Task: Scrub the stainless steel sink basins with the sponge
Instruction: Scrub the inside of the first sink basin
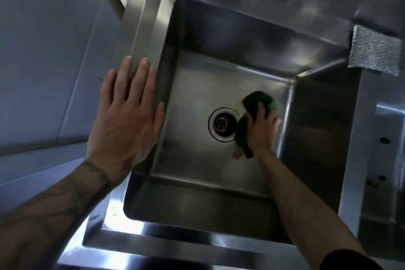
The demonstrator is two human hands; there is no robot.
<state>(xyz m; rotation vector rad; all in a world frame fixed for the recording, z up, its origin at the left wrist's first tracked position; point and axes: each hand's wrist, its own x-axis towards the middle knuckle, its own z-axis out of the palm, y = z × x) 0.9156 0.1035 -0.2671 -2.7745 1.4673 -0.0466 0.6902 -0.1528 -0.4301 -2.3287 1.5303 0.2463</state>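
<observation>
Left hand [127,120] lies flat, fingers straight, on the sink rim [142,28]. Right hand [262,131] grips the sponge [260,99] on the basin floor [197,85], beside the drain [223,124]. Recommended: firm overlapping strokes into corners.

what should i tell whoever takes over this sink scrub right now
Left hand: flat, fingers straight, resting on the left rim of the sink basin.
Right hand: grips the green sponge on the basin floor, just right of the drain.
Done: cannot tell how much is scrubbed; no suds show.
Left: walls, corners and the rest of the floor, then what looks like a second basin at the right edge.
</observation>
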